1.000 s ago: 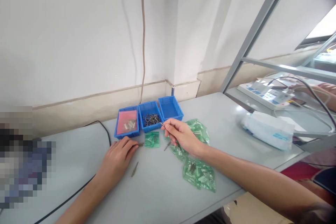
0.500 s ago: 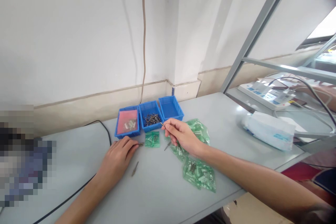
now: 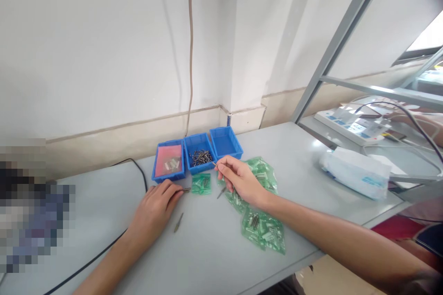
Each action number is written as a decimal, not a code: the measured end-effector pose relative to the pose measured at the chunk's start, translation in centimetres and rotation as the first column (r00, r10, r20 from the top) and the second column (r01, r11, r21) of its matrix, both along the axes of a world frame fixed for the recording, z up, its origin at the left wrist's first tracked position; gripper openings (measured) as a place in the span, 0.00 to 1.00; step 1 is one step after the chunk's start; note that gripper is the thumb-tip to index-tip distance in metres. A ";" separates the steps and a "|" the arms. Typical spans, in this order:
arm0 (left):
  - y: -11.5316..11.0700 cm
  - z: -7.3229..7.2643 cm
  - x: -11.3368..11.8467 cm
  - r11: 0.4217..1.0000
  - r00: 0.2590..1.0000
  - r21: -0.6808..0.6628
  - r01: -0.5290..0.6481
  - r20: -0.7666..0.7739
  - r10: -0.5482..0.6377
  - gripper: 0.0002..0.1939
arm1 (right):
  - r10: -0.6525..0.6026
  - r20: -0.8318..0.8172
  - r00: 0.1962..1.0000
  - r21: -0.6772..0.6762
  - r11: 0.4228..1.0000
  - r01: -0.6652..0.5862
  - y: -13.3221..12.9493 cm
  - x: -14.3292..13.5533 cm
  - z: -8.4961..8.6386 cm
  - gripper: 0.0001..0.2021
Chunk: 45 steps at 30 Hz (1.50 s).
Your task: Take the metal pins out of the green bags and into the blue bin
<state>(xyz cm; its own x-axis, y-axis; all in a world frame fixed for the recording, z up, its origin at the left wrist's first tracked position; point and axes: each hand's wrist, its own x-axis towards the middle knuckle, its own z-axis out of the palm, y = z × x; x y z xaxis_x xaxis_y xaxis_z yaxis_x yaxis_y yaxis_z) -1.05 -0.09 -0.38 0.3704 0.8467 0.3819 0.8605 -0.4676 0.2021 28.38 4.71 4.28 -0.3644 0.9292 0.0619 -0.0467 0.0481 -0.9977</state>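
My left hand point(image 3: 157, 205) rests on the table with thumb and fingertips closed on small metal bits point(image 3: 187, 190), whose ends stick out. Beside them lies a small green plastic bag point(image 3: 201, 184) with metal pieces inside. My right hand point(image 3: 240, 179) pinches a slim metal bit point(image 3: 214, 164) near the front of the middle blue bin point(image 3: 199, 137), which holds a pile of similar bits point(image 3: 201, 157). One loose bit point(image 3: 221, 192) lies below my right fingers, another point(image 3: 178, 222) to the right of my left wrist. My right hand partly covers several filled green bags point(image 3: 268, 235).
The left blue bin point(image 3: 168, 177) holds a pink sheet and a clear bag of pieces; the right blue bin point(image 3: 225, 140) stands beside the middle one. A black cable point(image 3: 86, 262) crosses the table's left. A white-blue soft pack point(image 3: 356, 173) lies by the metal frame point(image 3: 341, 37) at right.
Both hands keep nearly the same place and grip. The whole view has shifted very slightly; no object has visibly moved on the table.
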 end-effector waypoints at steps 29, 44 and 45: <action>-0.1 0.1 0.1 1.000 1.000 0.009 0.000 -0.012 0.000 0.17 | -0.013 -0.026 1.000 -0.047 0.999 0.012 -0.2 -0.1 0.4 0.05; -0.1 0.0 0.0 1.000 1.000 0.011 -0.003 0.000 0.003 0.16 | 0.015 -0.014 1.000 -0.025 1.000 -0.015 -0.1 0.1 0.1 0.06; -0.1 0.1 0.1 1.000 1.000 0.009 -0.004 0.003 0.004 0.15 | 0.019 -0.013 1.000 -0.025 0.999 -0.019 -0.1 0.1 0.2 0.06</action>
